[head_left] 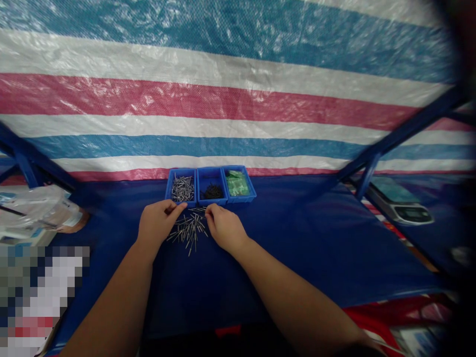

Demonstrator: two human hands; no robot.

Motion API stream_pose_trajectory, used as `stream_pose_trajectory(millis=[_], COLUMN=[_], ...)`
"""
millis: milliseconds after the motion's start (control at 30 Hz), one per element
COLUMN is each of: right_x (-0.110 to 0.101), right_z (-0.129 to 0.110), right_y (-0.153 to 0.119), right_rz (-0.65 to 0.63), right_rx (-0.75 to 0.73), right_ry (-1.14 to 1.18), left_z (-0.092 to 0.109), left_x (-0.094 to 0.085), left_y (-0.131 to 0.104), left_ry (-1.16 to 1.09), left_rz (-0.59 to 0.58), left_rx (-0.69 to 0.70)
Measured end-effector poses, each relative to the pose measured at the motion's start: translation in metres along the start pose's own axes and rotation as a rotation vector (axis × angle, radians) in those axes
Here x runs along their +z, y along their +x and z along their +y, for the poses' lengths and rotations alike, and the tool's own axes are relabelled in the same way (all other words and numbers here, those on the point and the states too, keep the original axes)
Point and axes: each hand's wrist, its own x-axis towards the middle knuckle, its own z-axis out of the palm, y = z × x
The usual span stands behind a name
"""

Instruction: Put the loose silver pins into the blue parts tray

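Observation:
A loose pile of thin metal pins (190, 229), perhaps nails or drill bits, lies on the blue tabletop between my hands. My left hand (158, 223) is closed in a pinch at the pile's upper left, near the front of the left blue bin (181, 204). That bin holds silver metal pins (182, 188). On the pile's right, my right hand (226, 227) has its fingers pressed together beside a few pins. What either pinch holds is too small to make out. Dark thin pieces (213, 191) lie in the middle blue bin (211, 202).
The right blue bin (241, 199) contains green plastic packets (237, 183). A digital scale (412, 214) stands beyond the blue frame at right. At left is a clear plastic cup (69, 213) lying near the frame. A striped tarp (223, 104) hangs behind the table.

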Motion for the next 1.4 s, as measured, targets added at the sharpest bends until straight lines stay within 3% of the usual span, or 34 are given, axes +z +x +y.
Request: stream_pose_trajectory(millis=[100, 233, 300, 500, 667, 767, 933, 1100, 1267, 1400], right_x=[0.000, -0.001, 0.000, 0.011, 0.022, 0.018, -0.004, -0.015, -0.008, -0.003], right_z=[0.000, 0.002, 0.002, 0.004, 0.008, 0.014, 0.021, 0.016, 0.017, 0.020], right_y=[-0.001, 0.000, 0.000, 0.003, 0.006, 0.008, 0.008, 0.005, 0.005, 0.006], right_rz=[0.053, 0.172, 0.204, 0.183, 0.149, 0.186, 0.220, 0.149, 0.007, -0.031], right_rx=[-0.025, -0.066, -0.076, -0.020, 0.037, 0.073, 0.129, 0.125, 0.156, 0.158], right_ry=[0.077, 0.313, 0.432, 0.721, 0.786, 0.710, 0.258, 0.017, -0.129, -0.174], left_z=[0.002, 0.009, 0.011, 0.009, 0.009, 0.010, 0.007, 0.007, 0.008, 0.011], left_x=[-0.001, 0.002, 0.004, 0.008, 0.007, 0.007, 0.007, 0.007, 0.006, 0.005], left_y=[0.000, -0.002, -0.004, -0.004, -0.003, -0.003, -0.003, -0.003, -0.003, -0.003], left_ry=[-0.011, -0.178, -0.203, -0.165, -0.156, -0.169, -0.150, -0.099, -0.121, -0.149], left_rz=[-0.068, -0.306, -0.370, -0.344, -0.333, -0.276, -0.040, -0.075, -0.117, -0.212], left_rx=[0.068, 0.275, 0.310, 0.265, 0.285, 0.270, 0.014, 0.009, 0.058, 0.123])
